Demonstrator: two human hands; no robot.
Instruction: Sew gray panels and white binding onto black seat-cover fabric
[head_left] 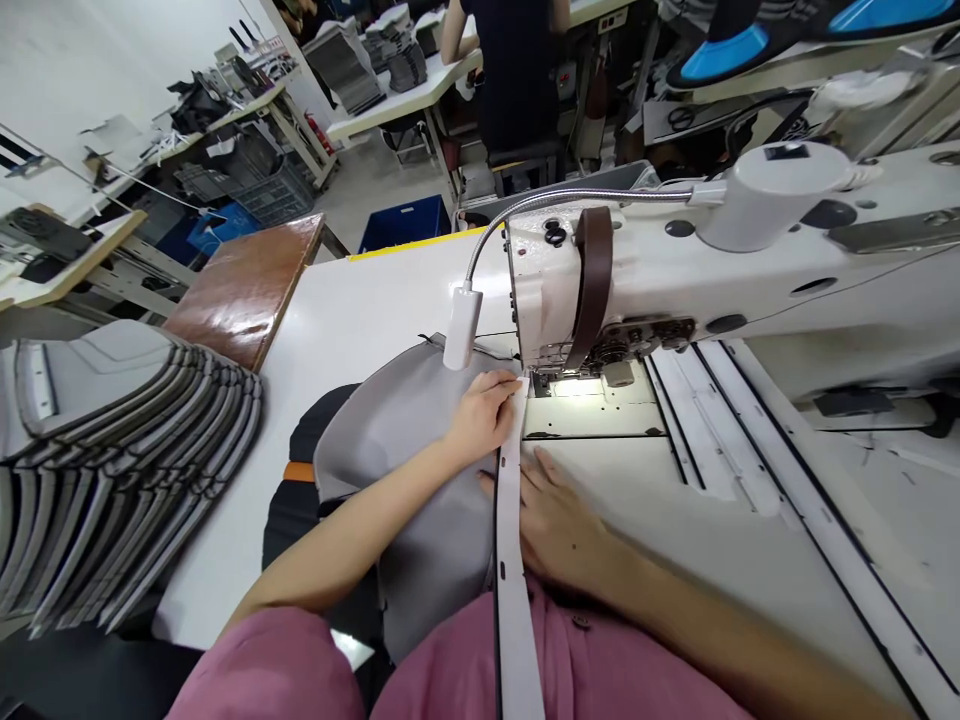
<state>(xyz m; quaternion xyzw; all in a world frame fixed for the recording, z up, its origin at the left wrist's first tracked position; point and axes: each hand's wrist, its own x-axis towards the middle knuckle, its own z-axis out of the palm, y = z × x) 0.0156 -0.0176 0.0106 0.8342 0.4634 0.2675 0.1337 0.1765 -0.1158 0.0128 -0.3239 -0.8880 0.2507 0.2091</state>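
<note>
Head view: before the sewing machine (pixel 675 265), left hand (pixel 482 416) seemingly pinches a white strip (pixel 510 520); right hand (pixel 559 522) lies spread.

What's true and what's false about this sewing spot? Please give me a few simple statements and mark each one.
1. The left hand touches the white strip. True.
2. The right hand grips a pair of scissors. False: it is at the white strip.
3. A small lamp hangs from a bendy neck by the sewing machine. True.
4. The big stack of grey pieces is on the picture's right. False: it is on the left.
5. The left sleeve is pink. True.
</note>
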